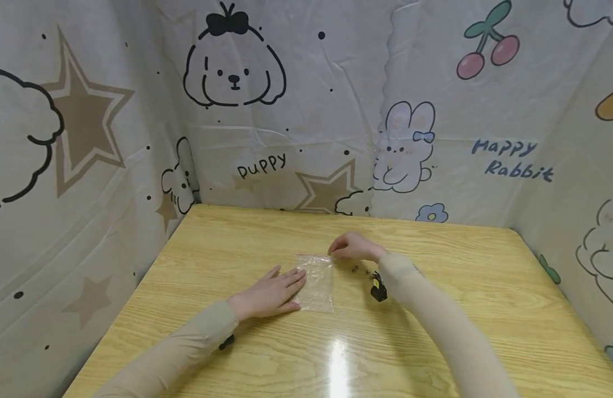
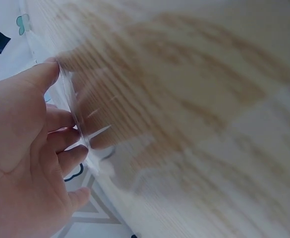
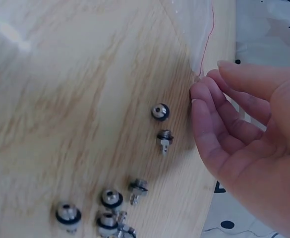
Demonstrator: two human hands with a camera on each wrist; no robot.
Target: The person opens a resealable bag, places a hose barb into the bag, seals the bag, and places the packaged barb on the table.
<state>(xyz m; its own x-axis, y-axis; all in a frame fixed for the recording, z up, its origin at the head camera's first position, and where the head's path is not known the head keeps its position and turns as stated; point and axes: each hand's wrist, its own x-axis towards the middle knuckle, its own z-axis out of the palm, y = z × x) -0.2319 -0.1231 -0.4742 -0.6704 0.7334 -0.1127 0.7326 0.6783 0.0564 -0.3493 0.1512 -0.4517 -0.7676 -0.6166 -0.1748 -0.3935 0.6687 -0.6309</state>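
1. Left of centre on the tabletop (image 1: 197, 268), the left hand (image 1: 268, 293) is laid palm down with its fingers spread; the left side of a clear plastic bag (image 1: 318, 284) is covered and pressed by it, not gripped.
2. At the middle, the bag is seen lying on the wood, its red-lined edge (image 1: 313, 255) turned to the far side. Nothing can be made out inside it.
3. At the bag's far right corner, the fingers of the right hand (image 1: 353, 247) are curled, and the corner appears to be pinched by the fingertips. The step in hand is judged to be the steadying of the bag while its edge is handled.
4. To the right of the bag, small metal fittings with dark rings (image 3: 138, 186) are scattered near the right hand, held by neither of the hands. For the next move, a steady left palm and a finer hold on the red-lined edge would seem to be called for, so that the thin film is not creased or slid.
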